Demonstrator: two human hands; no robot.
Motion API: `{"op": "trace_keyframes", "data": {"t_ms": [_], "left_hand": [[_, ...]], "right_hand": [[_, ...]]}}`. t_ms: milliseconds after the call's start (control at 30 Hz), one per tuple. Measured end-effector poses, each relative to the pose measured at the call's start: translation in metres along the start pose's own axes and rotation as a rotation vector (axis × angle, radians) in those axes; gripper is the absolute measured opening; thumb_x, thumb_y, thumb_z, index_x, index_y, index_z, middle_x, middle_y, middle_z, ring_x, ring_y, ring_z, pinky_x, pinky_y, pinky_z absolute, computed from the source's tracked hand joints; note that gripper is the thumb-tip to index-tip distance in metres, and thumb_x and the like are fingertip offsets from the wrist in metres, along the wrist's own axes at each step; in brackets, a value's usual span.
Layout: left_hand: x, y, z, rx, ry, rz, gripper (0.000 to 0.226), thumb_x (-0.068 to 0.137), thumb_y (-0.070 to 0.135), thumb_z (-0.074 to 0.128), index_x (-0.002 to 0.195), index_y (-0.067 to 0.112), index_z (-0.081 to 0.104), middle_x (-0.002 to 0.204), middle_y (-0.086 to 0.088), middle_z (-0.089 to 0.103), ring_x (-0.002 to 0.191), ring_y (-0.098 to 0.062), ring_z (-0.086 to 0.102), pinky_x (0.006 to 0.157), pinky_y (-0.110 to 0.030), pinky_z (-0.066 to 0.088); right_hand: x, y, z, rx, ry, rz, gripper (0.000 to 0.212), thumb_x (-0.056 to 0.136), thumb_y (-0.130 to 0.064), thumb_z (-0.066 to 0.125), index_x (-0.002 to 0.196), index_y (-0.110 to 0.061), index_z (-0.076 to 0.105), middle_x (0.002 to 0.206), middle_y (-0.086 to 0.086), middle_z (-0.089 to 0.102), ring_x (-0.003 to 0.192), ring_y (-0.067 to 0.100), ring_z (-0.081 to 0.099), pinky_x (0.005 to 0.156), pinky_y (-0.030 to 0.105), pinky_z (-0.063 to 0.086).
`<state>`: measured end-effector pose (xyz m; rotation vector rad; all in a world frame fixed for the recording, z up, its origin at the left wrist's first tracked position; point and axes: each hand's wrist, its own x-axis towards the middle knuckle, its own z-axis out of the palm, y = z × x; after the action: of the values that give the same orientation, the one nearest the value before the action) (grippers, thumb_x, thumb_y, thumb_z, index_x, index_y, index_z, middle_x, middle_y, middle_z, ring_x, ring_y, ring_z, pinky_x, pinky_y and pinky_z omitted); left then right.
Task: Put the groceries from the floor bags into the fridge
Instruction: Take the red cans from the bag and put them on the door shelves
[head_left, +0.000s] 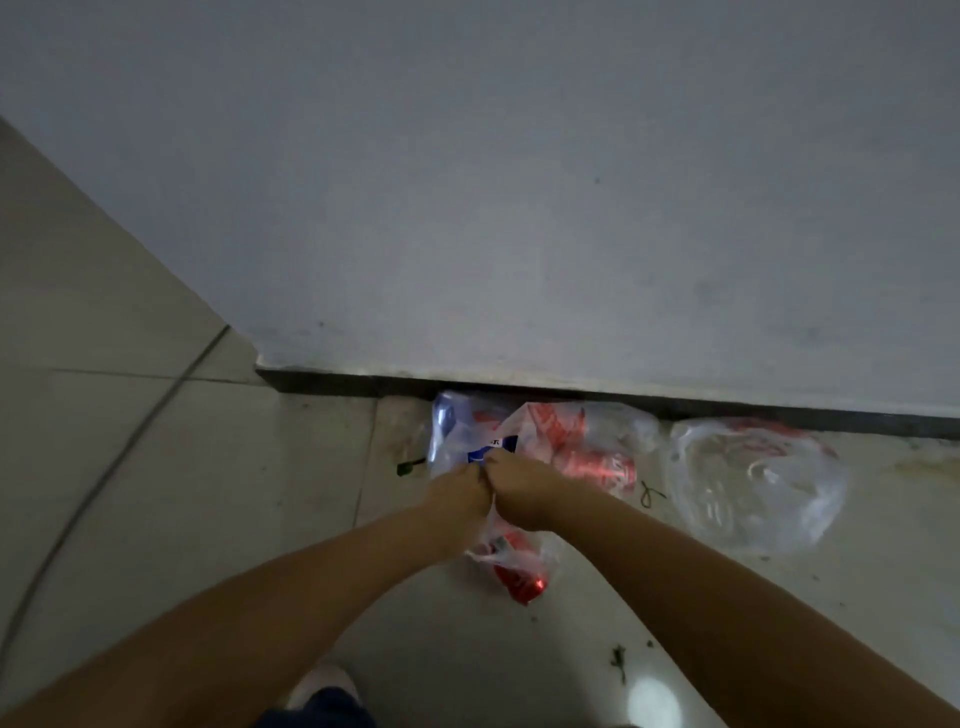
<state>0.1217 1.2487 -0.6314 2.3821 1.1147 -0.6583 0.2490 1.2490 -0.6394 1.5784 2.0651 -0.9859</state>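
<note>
grey wall (519, 182), dark skirting (363, 385), tiled floor (156, 467)

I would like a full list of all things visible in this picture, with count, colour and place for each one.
Plastic bag with red print: one, clear with red, on the floor by the wall base, under both hands.
Blue and white package: one, inside that bag, just beyond the hands.
Red items: count unclear, in the bag's near end.
Second plastic bag: one, clear with some red, on the floor to the right, apart from the first.
Green scraps: a few, scattered on the floor.
Floor tiles: pale, large.
Wall: grey-white, with a dark base strip.
Shoe: one, pale, bottom edge.
Left hand: its grip pinches the bag's plastic.
Right hand: the same, beside the left.
</note>
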Motion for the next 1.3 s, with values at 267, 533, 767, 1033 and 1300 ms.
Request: {"op": "trace_keyframes", "data": {"t_ms": [267,533,767,1033,1300], "left_hand": [[0.079,-0.041,0.053,0.286,-0.099,0.362,0.066,0.082,0.051,0.061,0.129,0.008,0.046,0.121,-0.012,0.060,0.108,-0.028,0.058,0.098,-0.036,0.042],[0.060,-0.032,0.081,0.398,-0.209,0.530,0.096,0.076,0.055,0.068,0.148,0.014,0.020,0.146,-0.020,0.038,0.134,-0.036,0.036,0.112,-0.043,0.025],[0.059,-0.056,0.109,0.180,-0.117,0.374,0.052,0.098,0.046,0.033,0.136,0.012,0.042,0.128,-0.017,0.053,0.116,-0.034,0.052,0.097,-0.042,0.038],[0.096,-0.085,0.070,-0.730,0.102,-0.158,0.028,0.099,0.031,0.042,0.122,0.020,0.053,0.077,-0.001,0.065,0.053,-0.004,0.056,0.052,-0.015,0.043],[0.121,-0.062,0.032,-1.386,0.172,-0.220,0.024,0.100,0.012,0.042,0.121,0.009,0.053,0.107,-0.011,0.063,0.086,-0.013,0.062,0.077,-0.027,0.051]], "right_hand": [[0.046,0.063,0.015,-0.595,-0.090,-0.027,0.062,0.091,-0.021,0.055,0.148,-0.021,0.029,0.136,0.011,0.049,0.120,0.029,0.052,0.097,0.034,0.045],[-0.018,0.115,0.064,-0.743,-0.413,0.118,0.049,0.095,-0.015,0.049,0.142,-0.024,0.039,0.130,0.006,0.058,0.134,0.028,0.041,0.114,0.064,-0.006],[-0.038,0.175,0.093,-0.625,-0.416,0.143,0.052,0.094,-0.010,0.046,0.145,-0.015,0.033,0.147,0.014,0.037,0.143,0.027,0.023,0.118,0.048,-0.006],[0.012,0.123,0.049,-0.093,-0.186,-0.030,0.033,0.099,-0.022,0.042,0.128,-0.009,0.054,0.128,0.008,0.057,0.111,0.019,0.055,0.080,0.009,0.036],[0.050,0.129,0.012,0.297,0.417,-0.036,0.042,0.093,-0.006,0.047,0.133,-0.017,0.052,0.134,0.003,0.053,0.122,0.020,0.051,0.098,0.024,0.039]]}}
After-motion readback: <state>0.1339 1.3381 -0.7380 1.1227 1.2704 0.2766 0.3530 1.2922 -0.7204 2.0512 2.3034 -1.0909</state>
